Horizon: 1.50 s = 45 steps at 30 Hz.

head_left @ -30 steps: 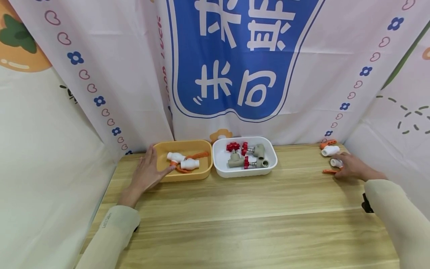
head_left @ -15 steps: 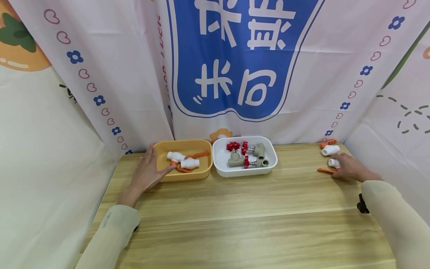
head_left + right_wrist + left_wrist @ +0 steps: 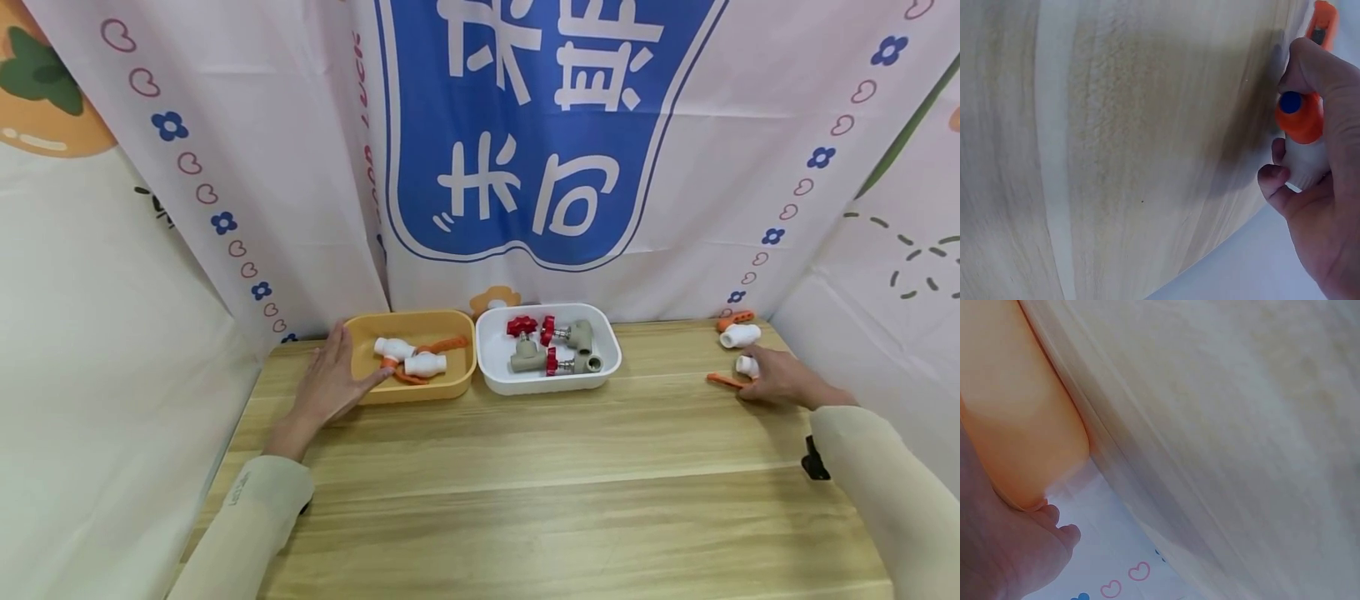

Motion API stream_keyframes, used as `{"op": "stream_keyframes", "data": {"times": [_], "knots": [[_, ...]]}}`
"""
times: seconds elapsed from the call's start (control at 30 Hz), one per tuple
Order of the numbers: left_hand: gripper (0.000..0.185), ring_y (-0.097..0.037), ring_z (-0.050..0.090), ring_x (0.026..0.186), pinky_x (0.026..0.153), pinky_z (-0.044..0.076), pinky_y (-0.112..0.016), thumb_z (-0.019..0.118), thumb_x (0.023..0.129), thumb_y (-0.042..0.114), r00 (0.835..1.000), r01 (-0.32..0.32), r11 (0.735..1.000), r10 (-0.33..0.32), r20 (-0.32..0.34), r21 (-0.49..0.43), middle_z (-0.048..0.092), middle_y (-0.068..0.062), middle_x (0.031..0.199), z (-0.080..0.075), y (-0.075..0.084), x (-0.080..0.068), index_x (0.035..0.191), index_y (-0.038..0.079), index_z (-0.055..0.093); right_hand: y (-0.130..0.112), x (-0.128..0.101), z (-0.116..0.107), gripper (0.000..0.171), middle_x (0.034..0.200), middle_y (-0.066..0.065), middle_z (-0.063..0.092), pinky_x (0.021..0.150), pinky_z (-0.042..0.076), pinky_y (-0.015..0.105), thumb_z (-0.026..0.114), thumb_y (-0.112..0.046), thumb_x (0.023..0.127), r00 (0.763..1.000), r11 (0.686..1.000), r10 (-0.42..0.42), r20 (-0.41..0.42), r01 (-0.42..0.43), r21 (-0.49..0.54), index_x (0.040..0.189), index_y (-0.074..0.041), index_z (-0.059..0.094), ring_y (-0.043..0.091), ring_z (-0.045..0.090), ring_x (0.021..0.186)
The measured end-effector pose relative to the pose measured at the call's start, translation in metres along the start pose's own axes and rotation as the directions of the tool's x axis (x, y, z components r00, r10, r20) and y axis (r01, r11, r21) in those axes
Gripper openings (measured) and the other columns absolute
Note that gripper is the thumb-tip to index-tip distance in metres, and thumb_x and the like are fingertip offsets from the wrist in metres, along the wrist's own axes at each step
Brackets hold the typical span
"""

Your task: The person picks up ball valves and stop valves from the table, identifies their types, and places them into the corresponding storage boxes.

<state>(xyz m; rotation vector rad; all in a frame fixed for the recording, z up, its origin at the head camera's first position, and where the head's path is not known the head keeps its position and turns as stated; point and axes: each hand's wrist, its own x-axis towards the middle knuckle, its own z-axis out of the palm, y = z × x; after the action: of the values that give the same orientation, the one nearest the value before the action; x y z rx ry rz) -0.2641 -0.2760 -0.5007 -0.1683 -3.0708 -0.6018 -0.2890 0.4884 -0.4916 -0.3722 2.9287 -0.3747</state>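
Note:
My left hand (image 3: 324, 383) holds the left end of a yellow-orange bin (image 3: 408, 397), with the thumb over its front rim and the fingers along the end wall. Two white ball valves with orange levers lie in this bin, one ball valve (image 3: 425, 364) partly over the other (image 3: 393, 348). At the table's far right, my right hand (image 3: 780, 379) grips another white ball valve (image 3: 1305, 164); its orange lever (image 3: 725, 381) points left, and the palm hides part of the body. Just behind it lies one more white ball valve (image 3: 740, 336) with an orange lever.
A white bin (image 3: 547, 386) stands against the yellow-orange one and holds several grey pipe valves (image 3: 528, 357) with red handwheels. Both bins sit near the back curtain (image 3: 315, 192). The wooden table (image 3: 540, 492) spreads out in front, with fabric walls at both sides.
My right hand has shifted slightly left with the ball valve in its grip, mostly in the first half second. The left hand and both bins have stayed put.

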Motion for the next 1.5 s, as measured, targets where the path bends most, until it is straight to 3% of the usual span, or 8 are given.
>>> {"op": "stream_keyframes", "data": {"times": [0.23,0.4,0.57,0.83,1.07,1.17,1.3,1.5], "knots": [[0.121,-0.045,-0.002,0.162,0.130,0.005,-0.064,0.050,0.099,0.077,1.000,0.000,1.000,0.000,0.009,0.012,-0.013,-0.024,0.175,-0.001,0.000,0.000,0.164,-0.009,-0.004,-0.002,-0.002,-0.001,0.082,0.105,0.028,0.068,0.076,0.054,0.055,0.094,-0.028,0.072,0.999,0.999,-0.025,-0.026,0.024,-0.048,0.129,0.018,0.055,0.034,0.061,0.086],[0.122,-0.044,-0.003,0.162,0.130,0.005,-0.063,0.047,0.098,0.080,1.000,0.002,1.000,-0.003,0.010,0.019,-0.013,-0.024,0.175,0.000,-0.001,0.000,0.164,-0.008,-0.005,-0.006,-0.004,-0.002,0.080,0.099,0.022,0.068,0.070,0.052,0.044,0.095,-0.028,0.072,0.999,0.999,-0.028,-0.039,0.026,-0.046,0.127,0.017,0.058,0.029,0.059,0.081],[0.122,-0.044,-0.002,0.162,0.130,0.005,-0.063,0.047,0.098,0.079,1.000,-0.001,1.000,0.001,0.004,0.019,-0.013,-0.024,0.175,-0.001,-0.002,0.000,0.164,-0.008,-0.005,-0.017,-0.004,-0.005,0.064,0.085,0.007,0.062,0.063,0.044,0.035,0.093,-0.027,0.075,0.999,0.999,-0.019,-0.048,0.017,-0.030,0.119,0.008,0.062,0.023,0.054,0.075],[0.122,-0.044,-0.003,0.162,0.130,0.004,-0.063,0.046,0.098,0.080,1.000,-0.001,1.000,0.001,0.004,0.026,-0.013,-0.024,0.175,-0.002,-0.003,0.000,0.164,-0.009,-0.005,-0.032,-0.002,-0.011,0.057,0.082,0.002,0.056,0.063,0.039,0.032,0.093,-0.026,0.076,0.997,0.999,-0.043,-0.063,0.042,-0.011,0.113,0.005,0.062,0.021,0.051,0.074],[0.123,-0.044,-0.004,0.162,0.130,0.003,-0.063,0.044,0.097,0.082,1.000,-0.006,1.000,0.006,0.012,0.015,-0.015,-0.024,0.175,0.000,-0.004,0.001,0.164,-0.008,-0.007,-0.041,-0.004,-0.012,0.048,0.079,0.002,0.054,0.063,0.040,0.033,0.092,-0.034,0.080,0.996,1.000,-0.030,-0.081,0.030,-0.002,0.101,-0.003,0.061,0.020,0.051,0.072],[0.123,-0.044,-0.004,0.162,0.130,0.003,-0.063,0.045,0.097,0.082,1.000,-0.005,1.000,0.005,0.013,0.015,-0.015,-0.024,0.175,0.000,-0.003,0.001,0.164,-0.008,-0.007,-0.045,-0.004,-0.014,0.063,0.087,0.008,0.062,0.065,0.043,0.035,0.094,-0.034,0.079,0.995,0.999,-0.039,-0.089,0.038,-0.015,0.115,0.007,0.063,0.022,0.052,0.075],[0.122,-0.043,-0.004,0.162,0.130,0.004,-0.063,0.045,0.097,0.081,1.000,-0.003,1.000,0.002,0.014,0.023,-0.014,-0.024,0.175,0.000,-0.002,0.001,0.164,-0.008,-0.007,-0.053,-0.005,-0.018,0.090,0.099,0.017,0.068,0.067,0.046,0.039,0.095,-0.034,0.077,0.996,0.999,-0.042,-0.081,0.039,-0.031,0.138,0.018,0.053,0.026,0.054,0.078],[0.123,-0.043,-0.003,0.162,0.130,0.004,-0.063,0.045,0.097,0.081,1.000,-0.004,1.000,0.004,0.007,0.022,-0.014,-0.024,0.175,0.001,-0.003,0.001,0.164,-0.008,-0.006,-0.058,-0.002,-0.019,0.074,0.088,0.011,0.067,0.062,0.046,0.037,0.092,-0.027,0.076,0.991,0.996,-0.077,-0.106,0.071,-0.059,0.128,0.014,0.058,0.022,0.054,0.072]]}}
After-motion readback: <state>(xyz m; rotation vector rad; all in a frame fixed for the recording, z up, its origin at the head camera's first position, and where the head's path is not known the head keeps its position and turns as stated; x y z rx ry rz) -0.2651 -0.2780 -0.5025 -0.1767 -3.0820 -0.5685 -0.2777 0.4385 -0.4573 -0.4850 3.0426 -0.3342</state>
